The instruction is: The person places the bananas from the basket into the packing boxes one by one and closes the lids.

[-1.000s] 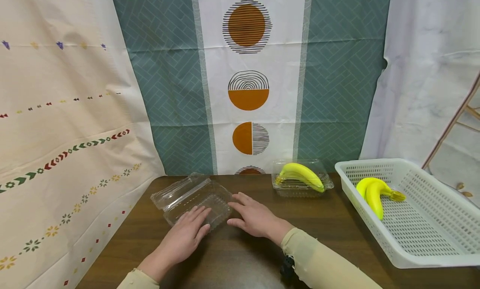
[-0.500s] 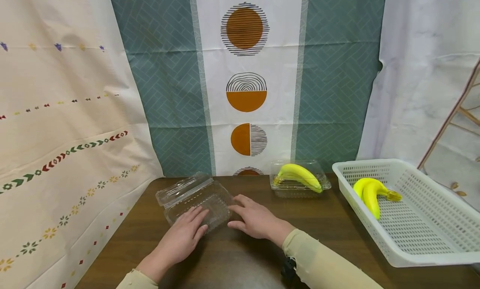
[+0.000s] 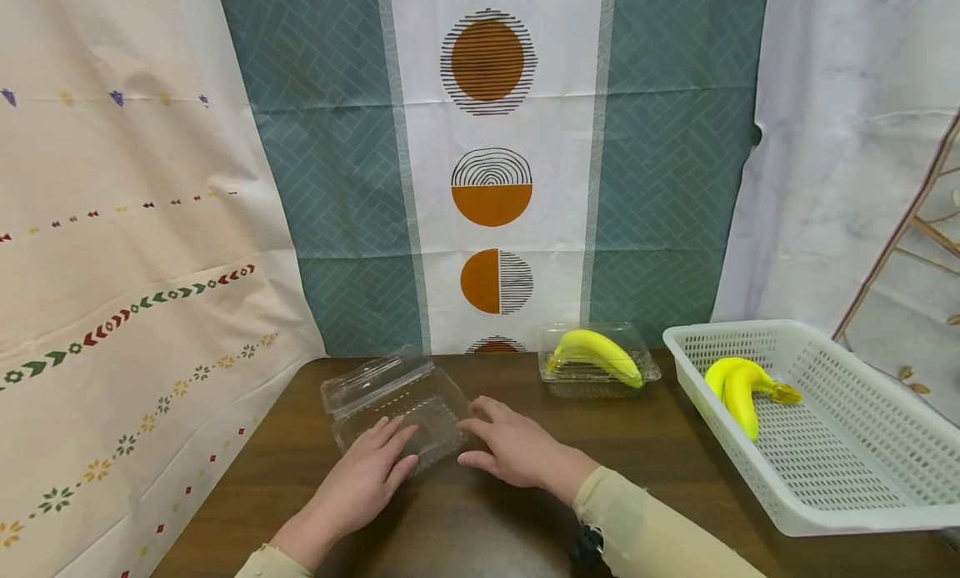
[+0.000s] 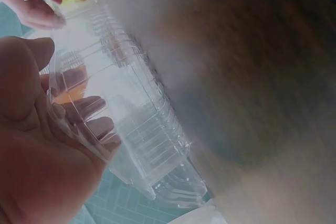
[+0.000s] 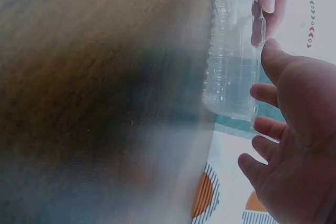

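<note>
A clear plastic clamshell container [image 3: 431, 424] lies on the brown table, its lid [image 3: 375, 382] folded back to the far left. My left hand [image 3: 360, 478] rests over its near left side with loose fingers. In the left wrist view, the fingers [image 4: 97, 124] show through the clear wall, and the thumb stands apart from them. At the container's right side is my right hand [image 3: 517, 446], fingers spread and relaxed. The right wrist view has the thumb and fingertips [image 5: 265, 93] right at the container's rim [image 5: 257, 72].
Behind and to the right, a second clear clamshell [image 3: 592, 389] holds a yellow banana bunch [image 3: 596, 353]. A white perforated basket [image 3: 780, 511] at the right holds another banana bunch [image 3: 742, 390]. Patterned cloths hang along the back and left table edges.
The container has slid a little to the right and turned slightly clockwise under my hands. My right hand has shifted slightly right and toward me. The basket and second clamshell stay put.
</note>
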`<state>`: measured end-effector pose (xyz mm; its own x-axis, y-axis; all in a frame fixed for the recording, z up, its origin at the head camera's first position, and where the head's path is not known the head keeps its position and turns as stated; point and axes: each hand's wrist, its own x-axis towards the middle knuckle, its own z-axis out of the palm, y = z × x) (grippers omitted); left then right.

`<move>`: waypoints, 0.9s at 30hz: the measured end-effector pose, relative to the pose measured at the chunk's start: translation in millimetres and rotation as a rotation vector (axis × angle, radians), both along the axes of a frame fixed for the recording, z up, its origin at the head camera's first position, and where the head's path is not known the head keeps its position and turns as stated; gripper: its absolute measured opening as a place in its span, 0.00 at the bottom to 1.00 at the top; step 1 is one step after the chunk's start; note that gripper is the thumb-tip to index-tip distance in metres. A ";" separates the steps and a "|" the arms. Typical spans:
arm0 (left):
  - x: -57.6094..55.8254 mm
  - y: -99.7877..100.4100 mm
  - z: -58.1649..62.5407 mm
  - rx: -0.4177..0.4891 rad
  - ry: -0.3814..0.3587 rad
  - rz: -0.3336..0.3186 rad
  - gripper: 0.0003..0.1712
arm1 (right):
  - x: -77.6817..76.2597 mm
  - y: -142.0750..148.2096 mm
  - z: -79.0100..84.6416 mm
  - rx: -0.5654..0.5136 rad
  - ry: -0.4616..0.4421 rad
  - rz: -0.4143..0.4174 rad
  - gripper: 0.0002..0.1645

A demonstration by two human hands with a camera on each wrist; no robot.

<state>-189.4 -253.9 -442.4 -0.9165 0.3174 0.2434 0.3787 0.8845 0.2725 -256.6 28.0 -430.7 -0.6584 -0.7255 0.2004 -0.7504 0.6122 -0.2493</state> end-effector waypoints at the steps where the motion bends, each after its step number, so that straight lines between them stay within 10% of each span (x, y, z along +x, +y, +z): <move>1: 0.4 0.3 0.3 0.002 -0.005 0.001 0.30 | 0.8 0.8 0.1 -0.003 -0.004 -0.001 0.34; 27: 4.9 5.0 4.4 0.060 -0.091 0.014 0.35 | 26.0 27.6 0.6 -0.014 -0.008 0.022 0.31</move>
<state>-184.5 -248.9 -438.0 -0.9398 0.2922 0.1770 0.3381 0.8704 0.3580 -230.5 55.6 -430.0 -0.6437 -0.7372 0.2052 -0.7618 0.5918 -0.2636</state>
